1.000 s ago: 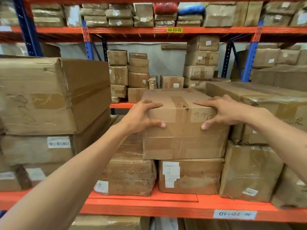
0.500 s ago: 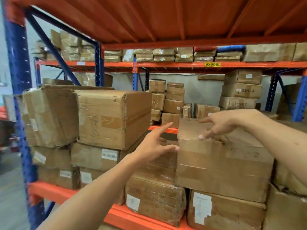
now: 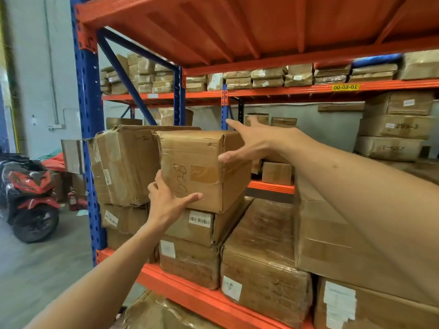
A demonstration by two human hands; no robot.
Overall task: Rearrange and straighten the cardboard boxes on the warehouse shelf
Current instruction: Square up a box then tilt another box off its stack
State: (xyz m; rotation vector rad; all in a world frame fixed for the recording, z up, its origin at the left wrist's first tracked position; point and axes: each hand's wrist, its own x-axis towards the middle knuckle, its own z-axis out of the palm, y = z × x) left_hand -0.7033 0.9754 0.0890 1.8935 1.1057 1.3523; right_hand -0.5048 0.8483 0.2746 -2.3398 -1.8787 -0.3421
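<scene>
Marked box (image 3: 202,169) sits between both wide grips: left hand (image 3: 166,200), right hand (image 3: 251,141)

Between our hands sits a matt brown cardboard box (image 3: 202,169), its paper skin creased and dented, with a glossier strip of brown tape across the face beside our left hand (image 3: 166,200). Below our right hand (image 3: 251,143) we see a carton (image 3: 263,257) wrapped in shiny, wrinkled plastic film, with white paper labels stuck to the cartons under our left hand. The shelf beam (image 3: 202,298) beneath both hands is smooth orange painted metal, and the upright (image 3: 91,162) left of our left hand is blue painted, perforated metal.
</scene>
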